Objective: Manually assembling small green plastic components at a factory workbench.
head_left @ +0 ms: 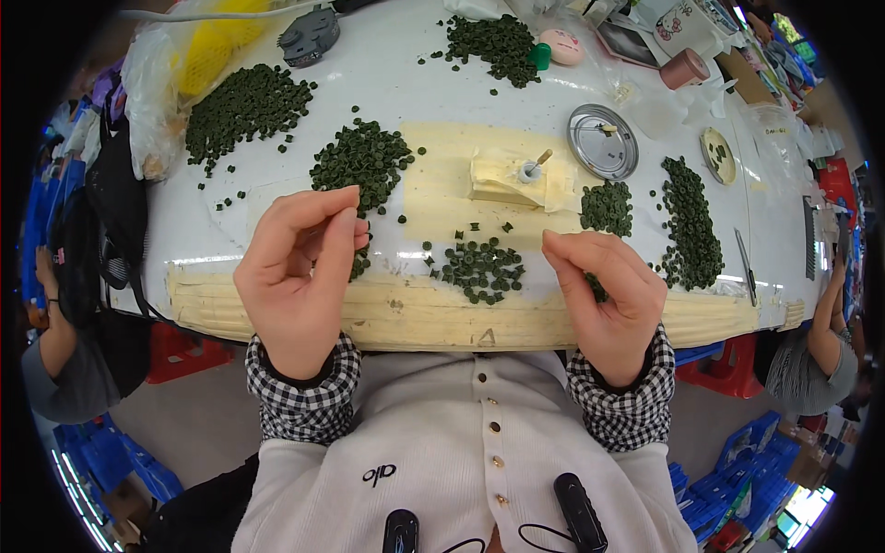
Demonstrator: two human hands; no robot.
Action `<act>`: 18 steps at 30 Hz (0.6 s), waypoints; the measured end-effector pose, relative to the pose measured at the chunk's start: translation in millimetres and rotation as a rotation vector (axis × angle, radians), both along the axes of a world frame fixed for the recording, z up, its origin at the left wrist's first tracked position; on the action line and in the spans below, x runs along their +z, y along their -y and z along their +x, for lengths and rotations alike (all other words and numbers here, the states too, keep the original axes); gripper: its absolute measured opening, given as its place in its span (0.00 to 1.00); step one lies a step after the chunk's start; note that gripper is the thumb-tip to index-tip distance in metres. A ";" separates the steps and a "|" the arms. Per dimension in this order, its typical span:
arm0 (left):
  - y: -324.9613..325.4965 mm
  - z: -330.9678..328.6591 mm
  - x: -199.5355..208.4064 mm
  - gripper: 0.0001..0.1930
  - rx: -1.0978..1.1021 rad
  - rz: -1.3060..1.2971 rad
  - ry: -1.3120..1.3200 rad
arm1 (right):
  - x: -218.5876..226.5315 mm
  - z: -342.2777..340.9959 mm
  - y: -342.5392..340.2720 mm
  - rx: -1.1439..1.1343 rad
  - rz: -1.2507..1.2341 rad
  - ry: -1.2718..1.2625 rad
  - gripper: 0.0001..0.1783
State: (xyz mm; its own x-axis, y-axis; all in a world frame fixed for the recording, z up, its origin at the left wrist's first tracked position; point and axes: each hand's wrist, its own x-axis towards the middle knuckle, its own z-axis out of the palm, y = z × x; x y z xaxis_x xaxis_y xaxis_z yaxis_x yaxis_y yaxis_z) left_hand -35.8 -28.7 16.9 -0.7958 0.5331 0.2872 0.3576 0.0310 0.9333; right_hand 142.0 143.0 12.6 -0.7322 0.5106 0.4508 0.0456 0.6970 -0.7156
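Green pieces [479, 270] lie loose between your left hand [297, 267] and right hand [619, 290]; cannot tell either grip's closure.

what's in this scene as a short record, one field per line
left hand: thumb and forefinger close together; whether holding anything, unclear
right hand: fingers bent; whether holding anything, unclear
green parts: small, in several piles, one between the hands
block: yellowish, beyond the hands
metal dish: round, right of the block
slim tool: on the table, far right
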 end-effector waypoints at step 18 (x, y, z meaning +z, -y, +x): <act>-11.8 -4.6 -6.4 0.17 -0.547 0.676 1.324 | -12.2 -2.3 -10.6 -0.027 -0.021 -0.110 0.09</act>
